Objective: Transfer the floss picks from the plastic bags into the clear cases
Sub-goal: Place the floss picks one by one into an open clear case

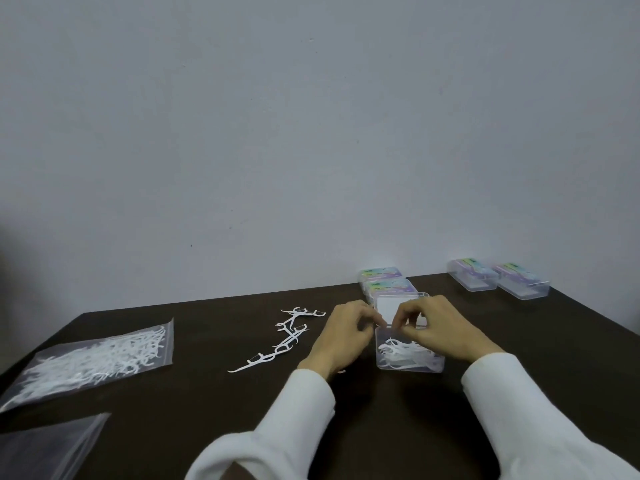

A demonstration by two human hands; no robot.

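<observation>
Open clear case sat on dark table directly under both hands, w/ white floss picks heaped inside, lid up behind. Left hand & right hand met over its rim, fingers curled, prob. pinching a pick; too blurry to tell. Loose picks lay left of left hand; full plastic bag far left.

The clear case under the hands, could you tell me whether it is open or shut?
Open: the clear case has its lid tipped up behind, floss picks inside.
</observation>
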